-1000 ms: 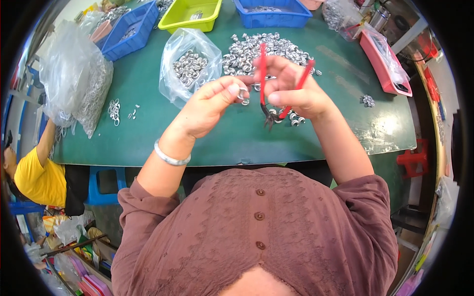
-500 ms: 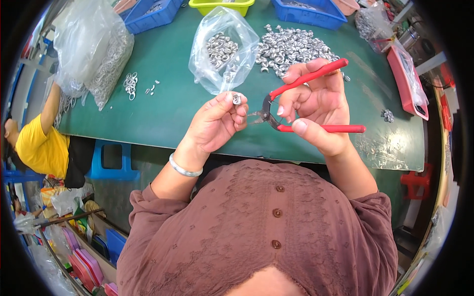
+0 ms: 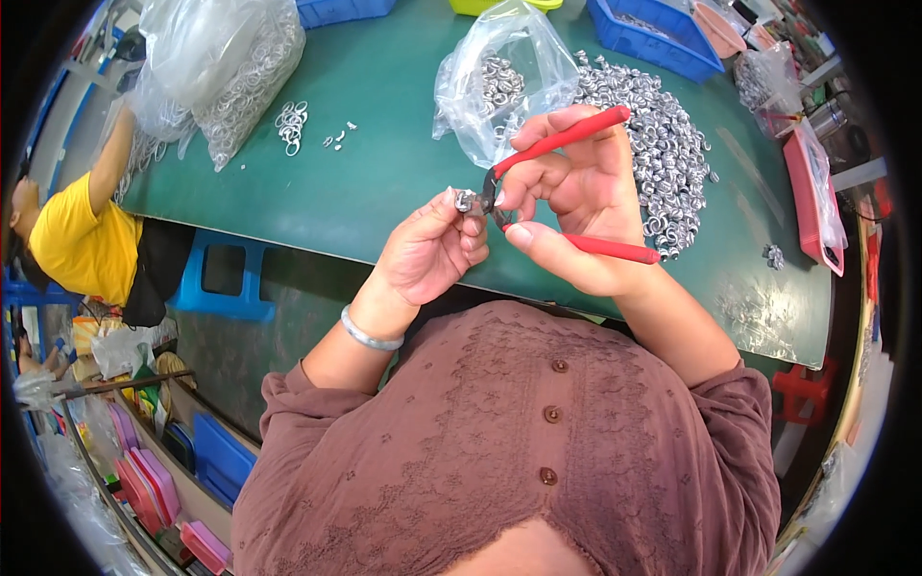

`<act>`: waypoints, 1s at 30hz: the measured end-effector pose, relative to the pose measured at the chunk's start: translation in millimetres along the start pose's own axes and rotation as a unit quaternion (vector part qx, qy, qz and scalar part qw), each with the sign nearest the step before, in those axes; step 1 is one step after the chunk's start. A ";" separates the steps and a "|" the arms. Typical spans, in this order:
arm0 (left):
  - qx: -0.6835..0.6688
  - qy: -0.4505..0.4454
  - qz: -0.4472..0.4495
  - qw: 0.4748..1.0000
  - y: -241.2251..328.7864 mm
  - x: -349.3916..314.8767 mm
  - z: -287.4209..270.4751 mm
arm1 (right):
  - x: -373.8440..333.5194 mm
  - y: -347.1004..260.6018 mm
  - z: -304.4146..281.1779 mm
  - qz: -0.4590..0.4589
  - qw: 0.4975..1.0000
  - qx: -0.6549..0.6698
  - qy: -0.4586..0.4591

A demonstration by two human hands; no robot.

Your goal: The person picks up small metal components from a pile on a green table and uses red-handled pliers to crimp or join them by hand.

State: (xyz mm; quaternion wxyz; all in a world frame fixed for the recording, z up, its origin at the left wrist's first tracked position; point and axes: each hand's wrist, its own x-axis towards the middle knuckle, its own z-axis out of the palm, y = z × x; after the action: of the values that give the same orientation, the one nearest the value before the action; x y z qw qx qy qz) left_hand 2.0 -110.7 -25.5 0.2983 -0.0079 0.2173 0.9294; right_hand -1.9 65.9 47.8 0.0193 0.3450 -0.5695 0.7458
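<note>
Between the thumb and fingers of my left hand (image 3: 432, 248) is a small silver metal ring (image 3: 465, 201), held just above the table's front edge. My right hand (image 3: 591, 206) has the red-handled snips (image 3: 567, 139), thumb on the lower handle and fingers at the upper one, with the handles spread wide. The dark jaws reach the ring; their tips are partly hidden against it and my left fingertips. Behind my right hand spreads a large pile of similar rings (image 3: 663, 154). Beyond the snips sits an open clear plastic bag (image 3: 552, 62) with more rings inside.
On the green table (image 3: 355, 173) stand a bulging bag of larger rings (image 3: 245, 86), some loose rings (image 3: 291, 125) and small scraps (image 3: 338, 138). Blue bins (image 3: 663, 43) line the far side; a pink tray (image 3: 812, 202) is at right. A person in yellow (image 3: 82, 245) sits at left.
The snips have moved left, bringing their jaws from beside the ring up to it. My left hand keeps the ring. The view has shifted, showing more of the pile.
</note>
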 end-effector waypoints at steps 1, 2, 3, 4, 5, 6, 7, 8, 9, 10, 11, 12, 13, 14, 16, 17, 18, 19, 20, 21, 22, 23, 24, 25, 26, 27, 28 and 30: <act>-0.002 0.002 0.003 1.000 0.7 -1.9 -3.6 | 1.3 2.7 2.3 0.002 1.000 0.002 -0.003; 0.004 -0.004 0.006 1.000 1.4 -3.9 -7.7 | 2.4 5.2 4.5 0.006 1.000 0.007 -0.006; 0.009 -0.009 0.009 1.000 2.6 -6.4 -10.3 | 3.8 7.4 6.9 0.010 1.000 0.014 -0.010; 0.008 -0.007 0.014 1.000 3.8 -9.3 -10.9 | 5.1 9.2 9.2 0.011 1.000 0.017 -0.015; -0.005 0.003 0.019 1.000 4.6 -12.4 -10.7 | 6.4 11.0 11.6 0.014 1.000 0.020 -0.019; -0.017 0.014 0.026 0.999 6.0 -16.0 -10.6 | 7.9 12.9 14.6 0.017 0.999 0.025 -0.024; -0.018 0.018 0.032 0.999 7.5 -19.7 -10.7 | 9.4 13.9 17.7 0.018 0.999 0.029 -0.030; -0.019 0.026 0.037 0.999 8.8 -23.5 -10.8 | 10.9 14.1 21.1 0.016 0.999 0.028 -0.041; -0.020 0.034 0.044 0.998 10.1 -27.6 -11.8 | 12.6 15.4 24.7 0.014 0.998 0.027 -0.053; -0.021 0.038 0.051 0.998 11.2 -32.4 -13.5 | 14.2 18.8 28.4 0.010 0.998 0.033 -0.061; -0.020 0.050 0.060 0.997 12.1 -37.4 -15.3 | 15.8 21.9 32.1 0.011 0.997 0.038 -0.068; -0.019 0.061 0.067 0.996 13.5 -41.9 -16.7 | 17.3 24.2 35.7 0.010 0.996 0.039 -0.080; -0.019 0.064 0.073 0.995 14.7 -46.2 -21.6 | 18.9 26.1 39.4 0.010 0.995 0.039 -0.092; -0.014 0.031 0.076 0.997 15.5 -50.7 -29.3 | 20.1 27.2 43.3 0.010 0.994 0.043 -0.096; -0.011 0.002 0.085 0.996 17.6 -59.6 -37.8 | 21.7 30.1 51.1 0.004 0.992 0.031 -0.124; -0.011 0.001 0.085 0.996 18.9 -63.7 -40.0 | 23.0 31.8 54.0 0.005 0.991 0.035 -0.129; -0.012 -0.002 0.084 0.996 19.8 -66.9 -41.9 | 24.5 33.1 56.2 0.007 0.990 0.038 -0.136; -0.013 0.000 0.089 0.996 20.8 -70.0 -43.3 | 25.9 34.4 58.6 0.009 0.989 0.041 -0.142; -0.018 0.007 0.087 0.996 21.6 -73.0 -44.5 | 27.1 35.3 61.4 0.010 0.988 0.043 -0.146; -0.023 0.014 0.082 0.996 21.8 -74.9 -45.4 | 27.6 35.6 63.3 0.017 0.988 0.048 -0.147; -0.025 0.014 0.083 0.996 21.9 -76.3 -45.6 | 28.0 36.2 65.2 0.025 0.988 0.053 -0.147; -0.021 0.024 0.086 0.996 21.7 -77.4 -45.1 | 28.4 37.7 67.0 0.026 0.987 0.052 -0.148; -0.017 0.034 0.088 0.995 21.8 -78.3 -44.8 | 29.0 39.5 68.8 0.026 0.987 0.053 -0.150; -0.019 0.034 0.089 0.995 22.2 -79.1 -45.3 | 29.4 40.7 70.4 0.027 0.986 0.055 -0.153; -0.021 0.038 0.089 0.995 22.6 -79.7 -45.8 | 29.8 41.0 71.8 0.028 0.986 0.054 -0.153; -0.023 0.043 0.090 0.995 22.8 -80.7 -46.6 | 30.0 41.6 73.3 0.031 0.986 0.051 -0.153; -0.025 0.043 0.090 0.995 23.1 -81.6 -47.0 | 30.1 42.2 74.7 0.033 0.987 0.049 -0.152; -0.028 0.046 0.093 0.994 23.4 -83.6 -48.0 | 29.3 44.1 77.7 0.034 0.987 0.045 -0.153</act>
State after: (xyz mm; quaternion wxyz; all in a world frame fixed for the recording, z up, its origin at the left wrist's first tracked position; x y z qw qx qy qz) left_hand 52.2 -193.5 -47.5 0.2001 -0.0384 0.2044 0.9574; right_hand -4.5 -27.3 35.4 -0.1085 0.4360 -0.5432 0.7093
